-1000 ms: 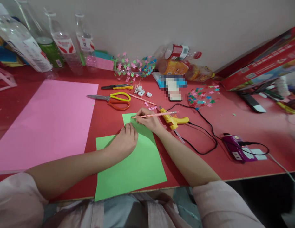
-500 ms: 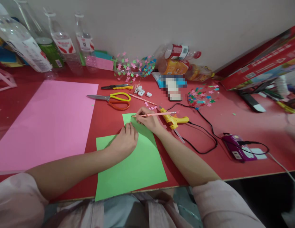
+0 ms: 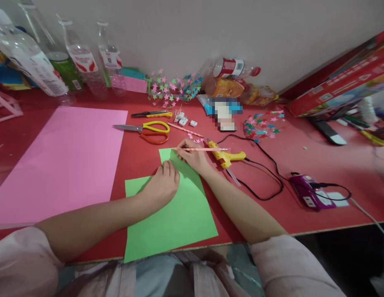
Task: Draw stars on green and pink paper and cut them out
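Note:
A pink pencil (image 3: 214, 149) is pinched in my right hand (image 3: 192, 155), its tip at the top edge of the green paper (image 3: 170, 220). My left hand (image 3: 162, 181) rests on the same paper just left of and below the right, fingers laid over it and hiding what is beneath. The paper has a narrower part at the top and reaches past the table's front edge. Right of my right hand lies a yellow glue gun (image 3: 224, 154), partly behind the pencil's end. Scissors (image 3: 145, 130) with yellow and orange handles lie beyond the hands to the left.
A large pink sheet (image 3: 65, 161) covers the table's left. Beyond the scissors lie a cutter knife (image 3: 151, 114) and another striped pencil (image 3: 186, 130). Plastic bottles (image 3: 82, 57) line the wall. A black cord runs from the glue gun to a purple power socket (image 3: 309, 194).
The pencil's rear end has dipped slightly and swung a little as my right hand moves it. My left hand and the paper stay in place.

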`<state>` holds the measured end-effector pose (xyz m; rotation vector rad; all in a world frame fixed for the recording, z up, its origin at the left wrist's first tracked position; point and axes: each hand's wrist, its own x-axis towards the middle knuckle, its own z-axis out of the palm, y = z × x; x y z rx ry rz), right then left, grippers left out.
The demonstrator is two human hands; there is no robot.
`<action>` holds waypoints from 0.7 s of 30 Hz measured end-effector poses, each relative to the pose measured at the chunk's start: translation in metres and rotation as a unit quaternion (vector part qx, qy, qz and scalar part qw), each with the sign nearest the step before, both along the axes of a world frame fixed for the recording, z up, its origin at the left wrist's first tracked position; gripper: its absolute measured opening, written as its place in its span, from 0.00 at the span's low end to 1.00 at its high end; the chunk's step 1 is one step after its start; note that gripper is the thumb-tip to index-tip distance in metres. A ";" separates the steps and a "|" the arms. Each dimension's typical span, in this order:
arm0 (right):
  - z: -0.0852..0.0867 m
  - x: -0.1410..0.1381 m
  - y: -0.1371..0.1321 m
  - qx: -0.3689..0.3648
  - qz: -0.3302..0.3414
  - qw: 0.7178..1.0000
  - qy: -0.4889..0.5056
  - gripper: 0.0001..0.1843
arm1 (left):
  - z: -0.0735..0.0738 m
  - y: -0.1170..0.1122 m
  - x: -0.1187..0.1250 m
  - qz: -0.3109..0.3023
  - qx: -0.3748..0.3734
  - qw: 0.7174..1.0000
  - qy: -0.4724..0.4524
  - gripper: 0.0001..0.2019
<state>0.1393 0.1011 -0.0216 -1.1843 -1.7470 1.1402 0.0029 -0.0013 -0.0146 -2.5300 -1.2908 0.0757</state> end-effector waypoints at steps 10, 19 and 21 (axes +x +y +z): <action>0.000 0.001 0.000 0.007 0.004 1.000 -0.008 0.07 | 0.000 0.000 0.000 0.004 -0.011 1.000 -0.019 0.18; 0.003 0.001 -0.001 0.069 -0.004 0.996 -0.058 0.06 | 0.001 -0.001 0.000 0.003 -0.006 1.000 -0.011 0.19; 0.002 0.001 -0.001 0.080 -0.003 0.995 -0.063 0.06 | 0.000 -0.001 0.000 0.001 -0.003 1.000 -0.011 0.19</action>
